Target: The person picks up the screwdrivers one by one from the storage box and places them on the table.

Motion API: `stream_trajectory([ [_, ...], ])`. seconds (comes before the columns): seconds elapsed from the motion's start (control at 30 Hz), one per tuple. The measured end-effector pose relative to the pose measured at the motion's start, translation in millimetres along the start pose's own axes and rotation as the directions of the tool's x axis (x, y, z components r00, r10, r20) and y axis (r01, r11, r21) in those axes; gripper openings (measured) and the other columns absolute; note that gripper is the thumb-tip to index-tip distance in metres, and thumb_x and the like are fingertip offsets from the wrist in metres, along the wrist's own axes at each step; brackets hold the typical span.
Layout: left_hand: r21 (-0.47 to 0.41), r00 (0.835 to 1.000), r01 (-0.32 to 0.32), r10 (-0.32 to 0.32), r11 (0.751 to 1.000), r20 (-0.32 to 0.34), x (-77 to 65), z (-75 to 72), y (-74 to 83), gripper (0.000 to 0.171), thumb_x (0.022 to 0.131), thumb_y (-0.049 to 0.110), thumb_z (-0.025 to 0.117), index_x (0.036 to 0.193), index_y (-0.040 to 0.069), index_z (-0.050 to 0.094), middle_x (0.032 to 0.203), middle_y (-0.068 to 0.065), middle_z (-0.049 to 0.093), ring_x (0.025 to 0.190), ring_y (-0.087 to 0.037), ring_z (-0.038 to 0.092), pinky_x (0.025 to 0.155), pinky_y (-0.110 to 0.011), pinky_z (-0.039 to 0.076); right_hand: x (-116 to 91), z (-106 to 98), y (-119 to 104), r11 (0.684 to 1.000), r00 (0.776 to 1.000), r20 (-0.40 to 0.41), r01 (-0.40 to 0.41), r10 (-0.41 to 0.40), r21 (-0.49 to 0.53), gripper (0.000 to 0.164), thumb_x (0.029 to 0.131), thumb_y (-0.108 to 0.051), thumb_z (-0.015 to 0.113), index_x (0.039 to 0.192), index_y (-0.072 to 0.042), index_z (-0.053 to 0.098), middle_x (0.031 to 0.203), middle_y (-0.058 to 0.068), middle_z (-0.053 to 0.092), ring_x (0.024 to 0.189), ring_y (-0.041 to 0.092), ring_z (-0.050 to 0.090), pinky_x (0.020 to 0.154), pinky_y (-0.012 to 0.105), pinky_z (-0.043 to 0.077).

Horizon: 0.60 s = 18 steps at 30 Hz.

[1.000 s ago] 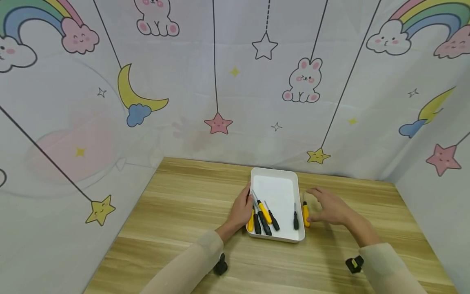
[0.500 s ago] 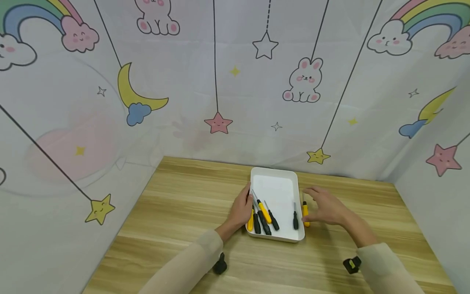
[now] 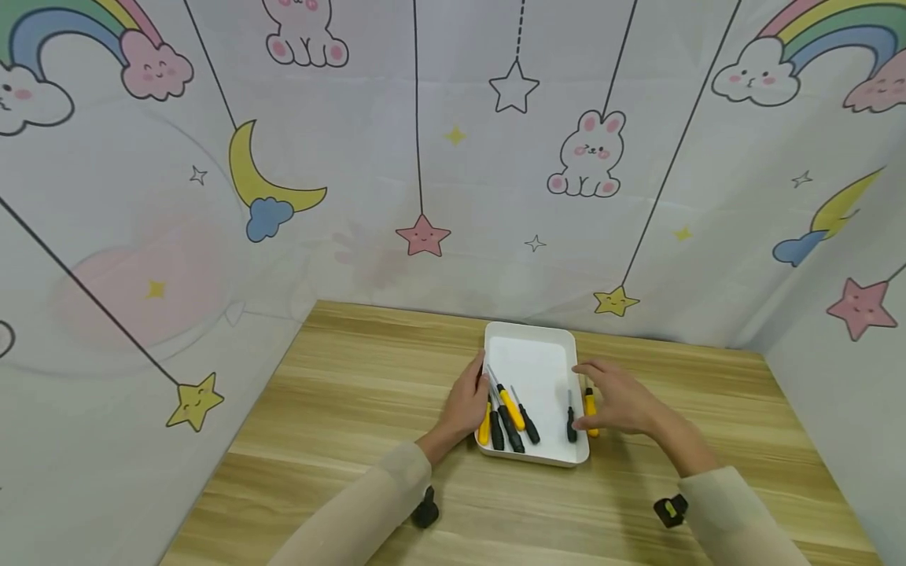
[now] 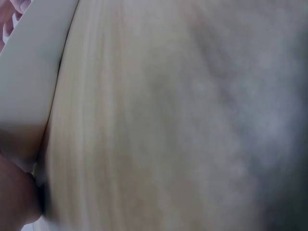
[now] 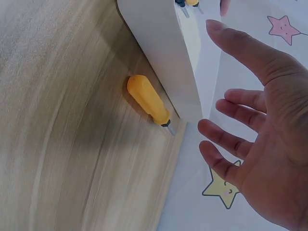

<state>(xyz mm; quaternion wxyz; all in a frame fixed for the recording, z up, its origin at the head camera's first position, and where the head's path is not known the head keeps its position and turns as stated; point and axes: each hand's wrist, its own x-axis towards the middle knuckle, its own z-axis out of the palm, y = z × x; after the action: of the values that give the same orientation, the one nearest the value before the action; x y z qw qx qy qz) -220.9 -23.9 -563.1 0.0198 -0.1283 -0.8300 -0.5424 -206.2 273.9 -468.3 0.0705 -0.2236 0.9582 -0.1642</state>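
Note:
A white tray (image 3: 534, 358) lies on the wooden table, its left side gripped by my left hand (image 3: 463, 402). Inside, toward the left, are several screwdrivers, among them a yellow one (image 3: 511, 409) lying across black ones and a black one (image 3: 529, 426) beside it. Near the right wall a small black screwdriver (image 3: 571, 428) lies alone. My right hand (image 3: 619, 397) is spread over the tray's right rim, thumb and fingers apart with nothing between them. Under it, outside the tray, a yellow screwdriver (image 5: 147, 98) rests on the table along the wall.
The wooden table (image 3: 340, 377) extends to both sides of the tray. White fabric (image 3: 368, 157) printed with stars, bunnies and rainbows hangs behind and at the sides. Black devices (image 3: 671, 511) show at both wrists.
My right hand has shifted left, from beside the yellow screwdriver on the table to over the tray's right rim. The left hand, the tray and the screwdrivers have stayed in place.

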Motion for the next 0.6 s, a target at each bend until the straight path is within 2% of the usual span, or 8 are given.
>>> stream_trajectory([
  [0.6,0.002,1.000,0.009,-0.009,1.000,0.011,0.4,-0.8,0.0,0.054,0.115,0.012,0.037,0.167,0.000,0.024,0.172,-0.017,0.028,0.158,-0.029,0.027,0.127,-0.048,0.026,5.6,12.5,-1.3,0.998,0.999,-0.005,0.036,-0.036,-0.058,0.095,0.074,-0.049,0.095,0.146,0.001,0.058,0.150,0.026,0.053,0.137,0.051,0.049,0.111,0.069,0.041],
])
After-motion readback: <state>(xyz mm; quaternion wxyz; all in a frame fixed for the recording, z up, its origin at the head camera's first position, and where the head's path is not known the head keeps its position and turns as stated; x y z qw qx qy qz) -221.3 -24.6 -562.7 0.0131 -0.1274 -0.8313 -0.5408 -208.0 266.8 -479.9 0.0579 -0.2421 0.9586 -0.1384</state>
